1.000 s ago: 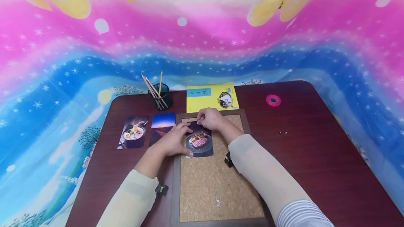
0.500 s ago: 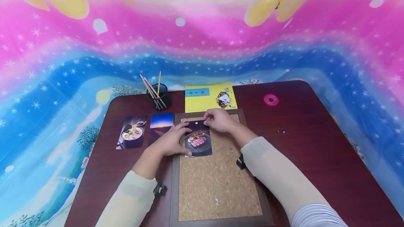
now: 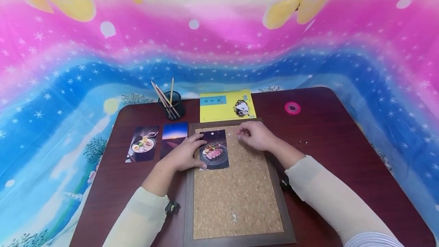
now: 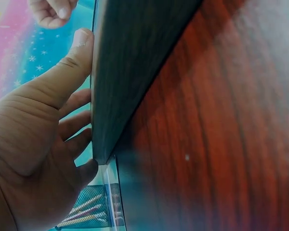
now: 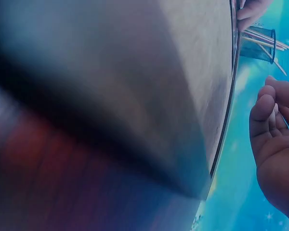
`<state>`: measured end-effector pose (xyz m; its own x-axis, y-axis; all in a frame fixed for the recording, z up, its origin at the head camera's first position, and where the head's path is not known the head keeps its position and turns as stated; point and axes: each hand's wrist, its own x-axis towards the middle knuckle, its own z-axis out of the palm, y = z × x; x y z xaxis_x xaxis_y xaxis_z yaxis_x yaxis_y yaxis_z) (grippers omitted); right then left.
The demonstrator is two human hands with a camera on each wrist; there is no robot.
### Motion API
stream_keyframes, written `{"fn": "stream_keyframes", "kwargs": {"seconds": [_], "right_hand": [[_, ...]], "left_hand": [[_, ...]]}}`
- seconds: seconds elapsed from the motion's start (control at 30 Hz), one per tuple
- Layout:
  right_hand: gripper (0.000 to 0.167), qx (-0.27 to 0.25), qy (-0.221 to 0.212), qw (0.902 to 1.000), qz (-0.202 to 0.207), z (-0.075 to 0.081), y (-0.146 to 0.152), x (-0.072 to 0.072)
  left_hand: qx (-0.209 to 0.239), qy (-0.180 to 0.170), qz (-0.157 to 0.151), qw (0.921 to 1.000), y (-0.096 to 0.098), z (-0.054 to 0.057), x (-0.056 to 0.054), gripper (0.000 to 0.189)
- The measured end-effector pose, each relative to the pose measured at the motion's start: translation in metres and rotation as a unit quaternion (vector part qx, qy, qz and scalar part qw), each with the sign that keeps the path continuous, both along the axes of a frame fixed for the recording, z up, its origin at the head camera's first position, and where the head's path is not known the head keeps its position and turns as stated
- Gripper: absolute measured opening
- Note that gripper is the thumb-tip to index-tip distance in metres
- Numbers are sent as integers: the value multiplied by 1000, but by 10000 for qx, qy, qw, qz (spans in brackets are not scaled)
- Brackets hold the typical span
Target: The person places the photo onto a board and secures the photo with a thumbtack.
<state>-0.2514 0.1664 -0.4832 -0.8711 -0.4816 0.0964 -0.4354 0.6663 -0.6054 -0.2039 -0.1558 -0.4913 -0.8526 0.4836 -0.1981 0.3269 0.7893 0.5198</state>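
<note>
A photo of sliced meat on a dark plate (image 3: 214,151) lies on the upper left of the framed cork board (image 3: 236,193). A small white pushpin head (image 3: 212,133) shows near the photo's top edge. My left hand (image 3: 186,151) rests with spread fingers at the photo's left side, thumb on its lower corner; in the left wrist view the thumb (image 4: 70,72) reaches over the frame's edge. My right hand (image 3: 255,135) is over the board's upper right, apart from the photo, fingers loosely curled and nothing seen in them. The right wrist view shows its fingertips (image 5: 265,103) close together.
Left of the board lie a noodle-bowl photo (image 3: 143,144) and a sunset road photo (image 3: 175,132). Behind stand a mesh cup of pencils (image 3: 172,109) and a yellow booklet (image 3: 219,111). At right are a pink round disc (image 3: 292,108) and two tiny pieces (image 3: 303,142).
My right hand has moved right, away from the photo's top edge, uncovering the white pushpin head there. My left hand stays at the photo's left side.
</note>
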Motion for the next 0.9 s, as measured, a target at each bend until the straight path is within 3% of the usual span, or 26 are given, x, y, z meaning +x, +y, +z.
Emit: {"fn": "stream_keyframes", "kwargs": {"seconds": [0.23, 0.53, 0.9], "right_hand": [[10, -27, -95, 9998, -194, 0, 23, 10], [13, 14, 209, 9997, -139, 4, 53, 26], [15, 76, 125, 9984, -540, 2, 97, 38]], "left_hand": [[67, 57, -48, 9999, -4, 0, 4, 86], [61, 124, -65, 9999, -6, 0, 5, 82], [186, 238, 64, 9995, -14, 1, 8, 79]]}}
